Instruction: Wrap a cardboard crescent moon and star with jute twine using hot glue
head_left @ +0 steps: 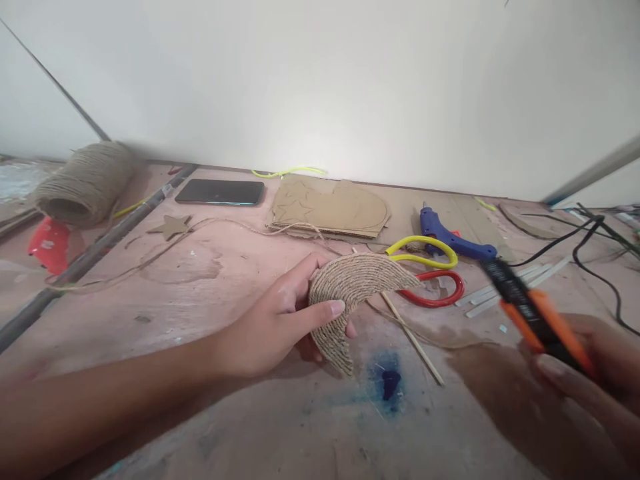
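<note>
My left hand (295, 310) grips a crescent moon shape (360, 280) covered in rows of jute twine, its thumb on the front and its fingers behind. My right hand (590, 373), partly cut off at the right edge, is closed around an orange-and-black utility knife (543, 313), which is blurred and points up and left. Behind the crescent lie scissors with yellow and red handles (437, 290), their blades hidden. A thin wooden stick (415, 343) rests on the table just right of the crescent.
At the back are a blue glue gun (445, 237), cardboard pieces (330, 207) with drawn stars, and a phone (220, 192). On the left are a twine roll (85, 183), a cardboard star (173, 227) and a metal bar (100, 250). Glue sticks (517, 287) and black cables (580, 243) lie right.
</note>
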Action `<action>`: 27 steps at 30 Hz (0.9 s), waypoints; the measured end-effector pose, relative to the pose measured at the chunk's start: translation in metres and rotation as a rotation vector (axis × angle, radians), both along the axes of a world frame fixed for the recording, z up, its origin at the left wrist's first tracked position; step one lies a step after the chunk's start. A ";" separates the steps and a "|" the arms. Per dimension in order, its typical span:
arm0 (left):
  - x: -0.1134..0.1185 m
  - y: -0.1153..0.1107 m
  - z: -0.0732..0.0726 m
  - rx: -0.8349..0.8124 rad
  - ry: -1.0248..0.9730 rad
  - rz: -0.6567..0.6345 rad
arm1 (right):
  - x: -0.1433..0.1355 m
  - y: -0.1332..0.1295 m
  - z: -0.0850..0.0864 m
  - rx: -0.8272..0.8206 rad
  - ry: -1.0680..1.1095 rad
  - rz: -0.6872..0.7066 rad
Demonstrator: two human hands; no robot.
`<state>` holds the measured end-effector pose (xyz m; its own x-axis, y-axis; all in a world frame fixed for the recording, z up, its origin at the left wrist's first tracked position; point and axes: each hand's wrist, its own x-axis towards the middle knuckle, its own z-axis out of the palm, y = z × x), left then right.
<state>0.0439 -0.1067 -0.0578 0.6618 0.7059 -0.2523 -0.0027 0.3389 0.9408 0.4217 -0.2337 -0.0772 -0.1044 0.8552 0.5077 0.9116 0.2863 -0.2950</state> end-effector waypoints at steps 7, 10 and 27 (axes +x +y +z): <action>0.000 0.002 -0.003 -0.013 -0.097 0.009 | -0.046 0.032 0.002 -0.110 -0.041 0.177; 0.000 0.002 -0.004 0.014 -0.076 0.024 | -0.047 0.036 0.001 -0.102 -0.048 0.245; 0.001 0.002 -0.006 -0.033 -0.096 0.042 | -0.045 0.041 0.006 -0.039 -0.149 0.403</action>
